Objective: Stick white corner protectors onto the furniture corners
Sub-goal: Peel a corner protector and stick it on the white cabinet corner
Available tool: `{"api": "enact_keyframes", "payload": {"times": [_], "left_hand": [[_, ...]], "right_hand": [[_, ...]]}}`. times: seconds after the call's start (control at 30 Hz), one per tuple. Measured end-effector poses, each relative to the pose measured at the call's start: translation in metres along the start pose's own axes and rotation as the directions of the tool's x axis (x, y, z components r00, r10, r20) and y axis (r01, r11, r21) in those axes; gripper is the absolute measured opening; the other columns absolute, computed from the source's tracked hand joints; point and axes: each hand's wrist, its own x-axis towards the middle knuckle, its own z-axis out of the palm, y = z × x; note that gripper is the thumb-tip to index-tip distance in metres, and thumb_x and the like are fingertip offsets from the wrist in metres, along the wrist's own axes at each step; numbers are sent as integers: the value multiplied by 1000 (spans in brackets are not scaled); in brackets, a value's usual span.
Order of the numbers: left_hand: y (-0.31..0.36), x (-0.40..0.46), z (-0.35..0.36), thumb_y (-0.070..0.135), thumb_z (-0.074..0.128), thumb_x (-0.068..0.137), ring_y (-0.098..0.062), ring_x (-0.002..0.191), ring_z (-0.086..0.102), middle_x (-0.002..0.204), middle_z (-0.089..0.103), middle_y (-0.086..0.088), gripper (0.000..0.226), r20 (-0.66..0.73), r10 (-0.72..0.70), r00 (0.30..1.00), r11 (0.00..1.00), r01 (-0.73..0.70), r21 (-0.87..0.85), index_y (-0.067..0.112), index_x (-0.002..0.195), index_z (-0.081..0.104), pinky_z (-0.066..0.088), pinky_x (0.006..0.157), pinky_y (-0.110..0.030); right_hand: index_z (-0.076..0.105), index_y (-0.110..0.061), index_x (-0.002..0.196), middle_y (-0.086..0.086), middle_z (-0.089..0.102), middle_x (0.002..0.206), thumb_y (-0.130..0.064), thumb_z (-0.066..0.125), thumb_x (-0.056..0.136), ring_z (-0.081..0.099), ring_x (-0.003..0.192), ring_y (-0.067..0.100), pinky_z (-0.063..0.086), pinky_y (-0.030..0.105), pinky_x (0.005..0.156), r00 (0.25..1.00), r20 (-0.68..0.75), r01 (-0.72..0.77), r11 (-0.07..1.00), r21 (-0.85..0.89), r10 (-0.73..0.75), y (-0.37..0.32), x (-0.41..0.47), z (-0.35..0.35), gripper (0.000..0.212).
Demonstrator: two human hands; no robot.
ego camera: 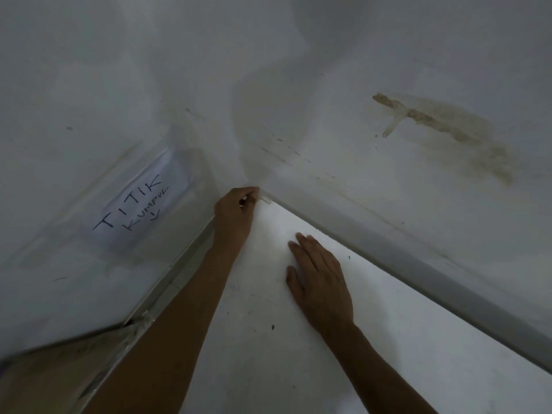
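White and scuffed, the desk (pixel 298 339) fills the near ground, its far corner pointing toward twelve o'clock. Nearest, the right hand (pixel 321 282) lies flat on the top, fingers straight and together, bracing. Beyond it, at eleven o'clock, the left hand (pixel 236 213) curls its fingers onto the white corner protector (pixel 265 199), which sits at the desk's corner, at one o'clock from the knuckles. Its long axis seems to follow the right-hand edge. Pressing it home likely falls to the left hand. Farther off, a stained wall (pixel 388 70) carries a handwritten paper sign (pixel 140 204).
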Motion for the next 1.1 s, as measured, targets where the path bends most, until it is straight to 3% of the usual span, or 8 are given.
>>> {"api": "enact_keyframes", "payload": {"times": [0.07, 0.2, 0.4, 0.57, 0.7, 0.87, 0.97, 1.1], "left_hand": [[1, 8, -1, 13, 59, 93, -14, 87, 61, 106, 71, -10, 20, 30, -27, 999, 999, 26, 30, 6, 108, 71, 39, 76, -4], [3, 19, -4, 14, 63, 90, -21, 90, 66, 100, 71, -9, 16, 101, -50, 994, 997, 45, 57, 10, 101, 73, 49, 87, -27], [3, 19, -4, 8, 64, 88, -11, 77, 59, 99, 72, -8, 14, 88, -19, 996, 999, 15, 38, 8, 98, 74, 39, 66, -1], [10, 20, -6, 2, 62, 87, -27, 86, 66, 97, 71, -15, 14, 108, -9, 994, 998, 3, 59, 1, 96, 73, 47, 76, -22], [15, 19, -5, 0, 63, 87, -25, 91, 66, 98, 71, -17, 14, 102, 15, 995, 987, -31, 158, -2, 97, 73, 39, 74, -8], [16, 7, -2, -7, 59, 87, -27, 91, 65, 98, 70, -21, 16, 27, 51, 998, 992, -54, 115, -5, 99, 70, 39, 77, -9], [15, 1, 3, -11, 56, 87, -27, 93, 65, 99, 69, -21, 20, -13, 55, 998, 995, -54, 83, -6, 100, 69, 44, 80, -15], [14, -1, 6, -9, 52, 90, -31, 96, 64, 103, 69, -20, 22, -54, 74, 996, 993, -69, 96, -4, 104, 69, 50, 89, -37]], "right_hand": [[47, -18, 139, 0, 42, 149, -38, 43, 96, 35, 140, 16, 24, 33, 114, 1000, 23, -10, 1000, 8, 10, 0, 1, -1, 47], [47, -19, 140, 0, 40, 150, -38, 42, 97, 33, 141, 15, 25, 33, 115, 999, 36, -8, 1000, 17, 8, 1, 1, -2, 47], [46, -19, 141, -1, 39, 151, -37, 44, 97, 32, 141, 15, 26, 34, 116, 999, 45, -13, 999, 33, 12, 1, 1, -3, 47], [44, -19, 142, -1, 37, 153, -38, 42, 98, 29, 143, 15, 24, 35, 117, 998, 66, -15, 998, 53, 11, 0, 1, -4, 48], [43, -20, 143, -1, 36, 153, -38, 42, 98, 28, 143, 14, 21, 33, 118, 997, 72, -14, 999, 46, 11, 0, 1, -4, 48], [47, -17, 140, 1, 41, 150, -37, 46, 97, 34, 141, 17, 26, 37, 116, 999, 42, -5, 998, 65, 2, 0, 1, -4, 47], [47, -17, 140, 1, 42, 149, -39, 45, 96, 35, 140, 17, 24, 36, 115, 999, 31, -9, 998, 67, 7, 0, 2, -2, 48], [48, -17, 138, 2, 44, 148, -40, 44, 95, 37, 139, 18, 25, 36, 114, 1000, 21, -3, 999, 53, 2, 0, 2, 1, 49]]}}
